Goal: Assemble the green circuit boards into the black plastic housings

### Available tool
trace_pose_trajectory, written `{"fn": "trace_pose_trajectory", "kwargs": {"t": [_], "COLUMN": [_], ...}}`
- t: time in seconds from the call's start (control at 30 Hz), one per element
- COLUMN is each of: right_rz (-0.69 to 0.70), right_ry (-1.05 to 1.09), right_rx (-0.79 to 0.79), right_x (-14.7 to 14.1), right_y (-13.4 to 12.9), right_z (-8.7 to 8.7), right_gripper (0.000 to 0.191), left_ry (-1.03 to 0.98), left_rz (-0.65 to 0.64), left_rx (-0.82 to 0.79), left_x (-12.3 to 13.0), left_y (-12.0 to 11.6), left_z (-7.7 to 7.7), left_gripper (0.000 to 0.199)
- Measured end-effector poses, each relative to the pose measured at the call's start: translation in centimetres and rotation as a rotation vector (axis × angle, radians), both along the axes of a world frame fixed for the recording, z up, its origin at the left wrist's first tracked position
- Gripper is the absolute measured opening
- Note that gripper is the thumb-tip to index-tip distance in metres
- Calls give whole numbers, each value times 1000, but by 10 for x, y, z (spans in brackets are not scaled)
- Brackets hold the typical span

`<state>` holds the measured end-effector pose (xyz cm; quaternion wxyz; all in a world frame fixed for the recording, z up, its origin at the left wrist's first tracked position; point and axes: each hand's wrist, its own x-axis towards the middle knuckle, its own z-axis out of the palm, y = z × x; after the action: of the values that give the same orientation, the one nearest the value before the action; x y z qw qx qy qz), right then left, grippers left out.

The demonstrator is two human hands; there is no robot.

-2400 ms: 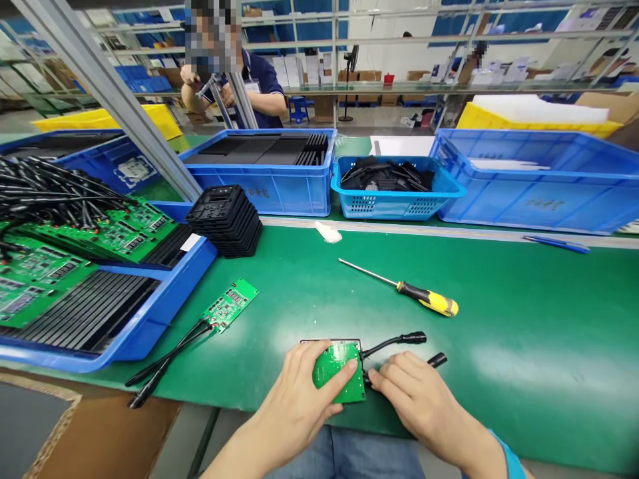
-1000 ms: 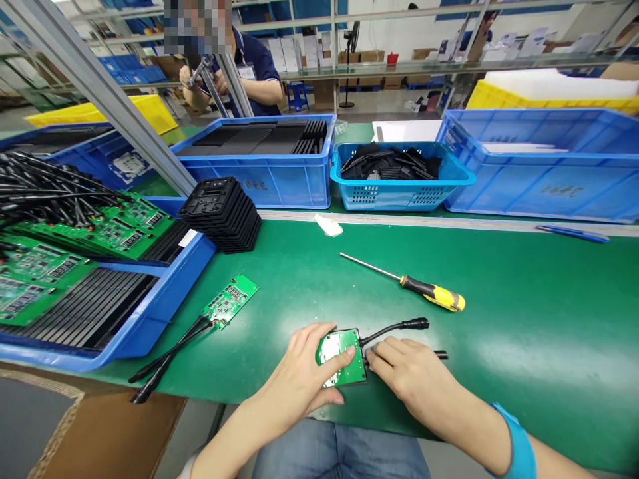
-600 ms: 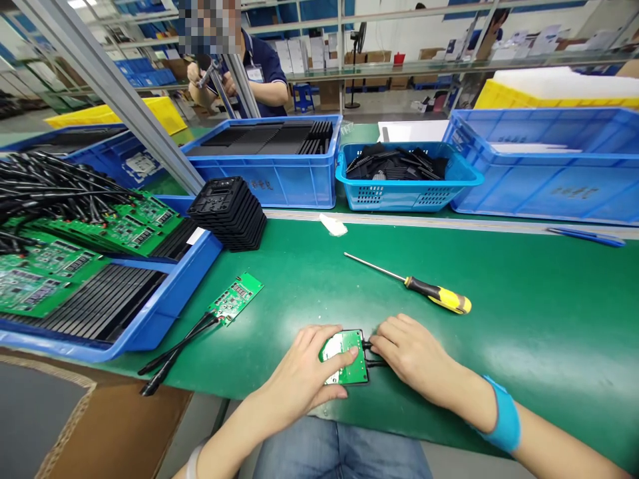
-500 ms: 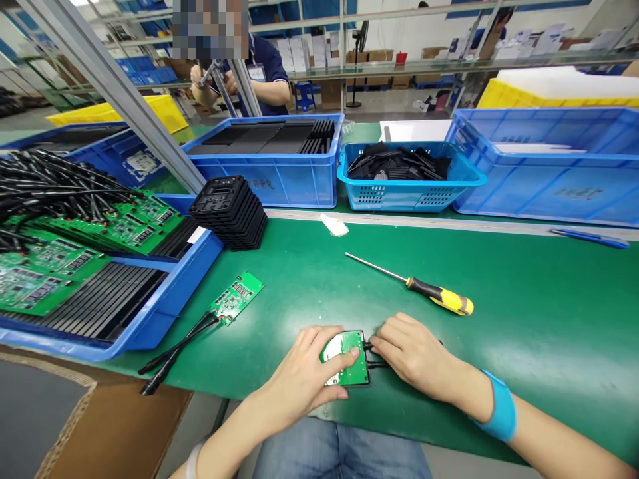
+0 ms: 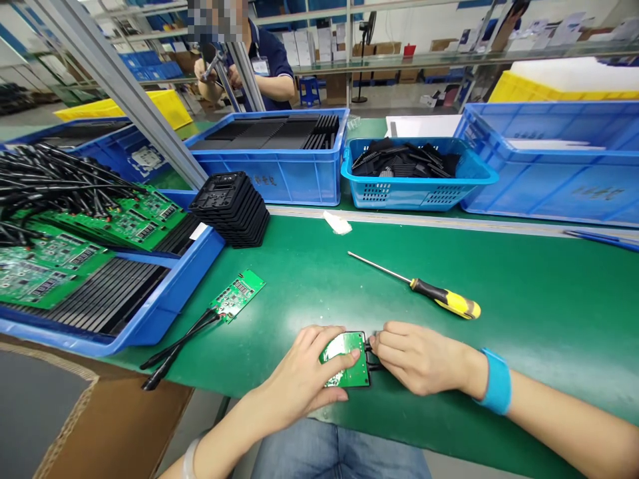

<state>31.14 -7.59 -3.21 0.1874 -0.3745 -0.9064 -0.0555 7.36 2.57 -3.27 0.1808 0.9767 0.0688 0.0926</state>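
A green circuit board [image 5: 357, 372] lies in a thin black housing near the table's front edge. My left hand [image 5: 304, 372] grips it by the sides, thumb pressed on the board's face. From the housing's right side come two black cables [image 5: 373, 366]. My right hand [image 5: 414, 356] is closed around the cables close to where they leave the housing; its fingers hide the rest of them. Beyond my right hand lies a screwdriver [image 5: 444, 299] with a yellow and black handle. Another circuit board [image 5: 237, 296] with black cables rests to the left.
A blue tray [image 5: 200, 266] of boards and black parts stands left, beside a stack of black housings [image 5: 232, 209]. Along the back are a blue crate [image 5: 299, 176], a light blue basket [image 5: 399, 193] and a larger blue bin [image 5: 554, 189]. Opposite, a co-worker [image 5: 272, 66] handles a tool.
My right hand has shifted slightly down at the cables, its wrist a little lower. My left hand keeps its hold on the board. The whole view has swung slightly.
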Motion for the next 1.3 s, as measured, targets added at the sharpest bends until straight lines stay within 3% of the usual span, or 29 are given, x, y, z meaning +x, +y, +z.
{"fn": "trace_pose_trajectory", "kwargs": {"t": [0.13,0.27,0.4,0.53,0.77,1.03,1.17,1.3], "right_rz": [66,-100,-231,-341,-344,-368,-363,-369], "right_ry": [-21,9,14,205,206,203,224,252], "right_rx": [14,-30,-138,-105,28,93,69,63], "right_x": [1,-2,-6,-19,-35,-40,-41,-40], "right_y": [6,2,-8,-25,-35,-34,-34,-34], "right_z": [-2,-7,-2,0,-14,-10,-12,-14], "right_gripper": [39,40,34,24,35,42,43,40], "left_ry": [8,8,-17,-55,37,49,68,47], "left_rz": [8,7,-2,-8,-50,-245,-308,-283], "left_rx": [1,15,29,64,219,258,236,192], "left_x": [0,1,1,2,5,13,16,15], "left_y": [0,0,0,-4,-7,19,30,32], "left_z": [0,-1,-1,-4,5,22,20,12], "left_gripper": [51,54,62,50,50,59,58,58]}}
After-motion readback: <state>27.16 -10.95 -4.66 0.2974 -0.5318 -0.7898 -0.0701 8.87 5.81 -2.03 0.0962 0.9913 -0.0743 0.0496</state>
